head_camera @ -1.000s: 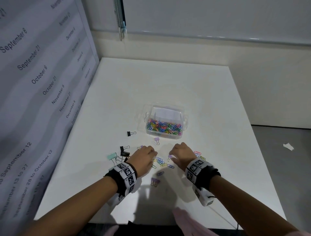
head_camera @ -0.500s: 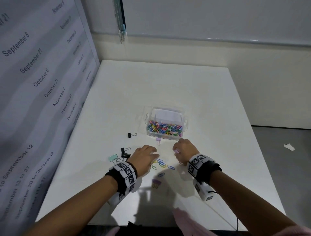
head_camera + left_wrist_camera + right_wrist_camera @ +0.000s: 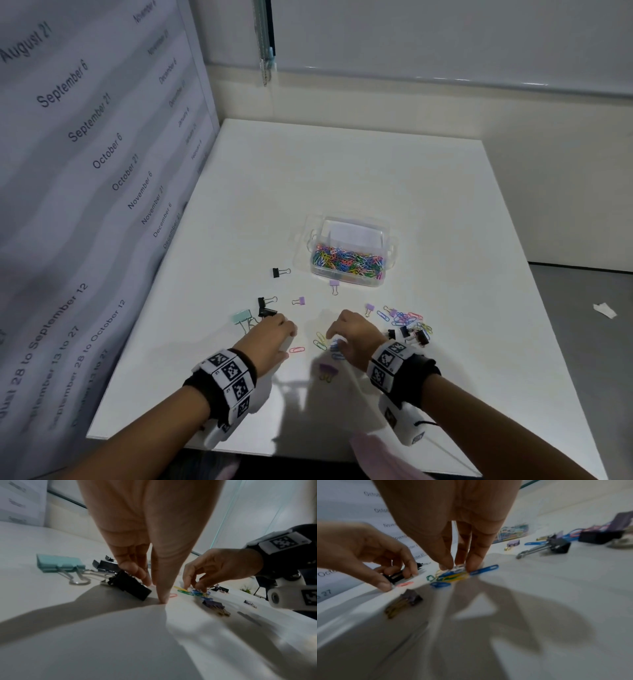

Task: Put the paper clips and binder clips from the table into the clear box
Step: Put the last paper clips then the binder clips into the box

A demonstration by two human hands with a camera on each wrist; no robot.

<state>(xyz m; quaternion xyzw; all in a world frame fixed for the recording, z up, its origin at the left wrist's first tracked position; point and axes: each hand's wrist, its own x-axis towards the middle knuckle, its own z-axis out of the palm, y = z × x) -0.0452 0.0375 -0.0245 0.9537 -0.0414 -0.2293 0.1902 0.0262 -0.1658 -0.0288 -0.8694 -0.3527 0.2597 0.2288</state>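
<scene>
The clear box (image 3: 349, 277) holds a heap of coloured paper clips and stands mid-table. My left hand (image 3: 288, 342) pinches a black binder clip (image 3: 132, 586) lying on the table, fingers on one side and thumb tip at its end. My right hand (image 3: 334, 343) pinches a small bunch of blue, yellow and green paper clips (image 3: 452, 576) against the table. Between the hands lie a pink paper clip (image 3: 297, 350) and, nearer me, a purple binder clip (image 3: 327, 371). A larger scatter of paper clips (image 3: 407, 318) lies to the right of my right hand.
A teal binder clip (image 3: 241, 317) and more black binder clips (image 3: 266, 302) lie left of my left hand. Small purple binder clips (image 3: 300, 301) sit between the hands and the box. Black binder clips (image 3: 412, 335) lie by my right wrist. A printed banner (image 3: 85, 171) borders the table's left side.
My right hand went toward the box and came back down onto the paper clips in the middle. My left hand shifted slightly left onto the black binder clip.
</scene>
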